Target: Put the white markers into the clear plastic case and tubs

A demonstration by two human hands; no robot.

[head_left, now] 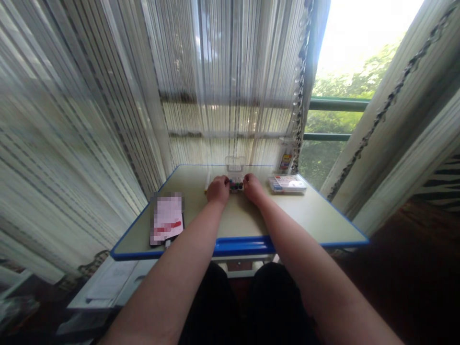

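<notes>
A small clear plastic case [236, 190] stands near the far edge of the table, its transparent lid [235, 161] raised at the back. Inside lie several short, marker-like pieces [236, 185] with coloured ends, green, red and dark; they are too small to make out exactly. My left hand [218, 190] is closed at the case's left side, fingertips pressed to its edge. On the opposite side my right hand [253, 188] is curled in the same way, thumb and fingers at the right edge. Just left of my left hand lies a thin white, stick-like item [207, 181], partly hidden.
The pale table [240, 220] has a blue rim. A flat clear box [287, 184] lies at the right, with a clear labelled package [286, 158] behind it. A phone or tablet [167, 220], its screen blurred, lies at the left. Curtains [230, 86] hang behind.
</notes>
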